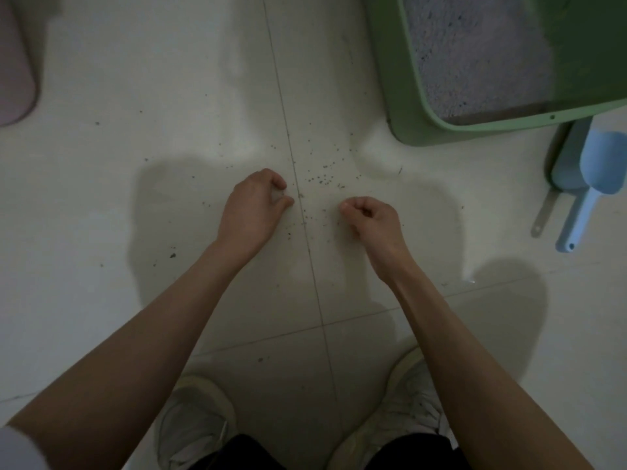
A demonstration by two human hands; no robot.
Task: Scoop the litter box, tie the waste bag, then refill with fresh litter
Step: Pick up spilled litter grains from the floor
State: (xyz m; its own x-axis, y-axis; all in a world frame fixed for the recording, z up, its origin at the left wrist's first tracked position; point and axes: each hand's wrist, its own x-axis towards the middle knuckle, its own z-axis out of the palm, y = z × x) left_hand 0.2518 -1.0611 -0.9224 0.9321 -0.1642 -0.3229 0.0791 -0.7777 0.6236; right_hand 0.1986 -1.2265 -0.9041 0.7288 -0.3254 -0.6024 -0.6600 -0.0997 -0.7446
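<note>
From my remote seat, the head view looks straight down on a pale tiled floor in dim light. At far left, the rounded edge of a dusty-pink object sits half out of frame; I cannot tell what it is. Moving right, the left hand reaches low over the floor, fingers curled inward with thumb tip near the forefinger, as if pinching; whether anything lies between them I cannot tell. Scattered dark litter grains speckle the tiles along the grout line between the two hands. The right hand mirrors the left, fingers bunched and pressed together at the tips, just above the floor. Below, two white sneakers stand on the tiles between the bare forearms. At upper right, the light-green plastic litter box holds a bed of pale grey litter. Just beside its near corner, at the right edge, a pale-blue plastic scoop lies on the floor, handle pointing toward me, overlapping a second pale scoop beside it.
</note>
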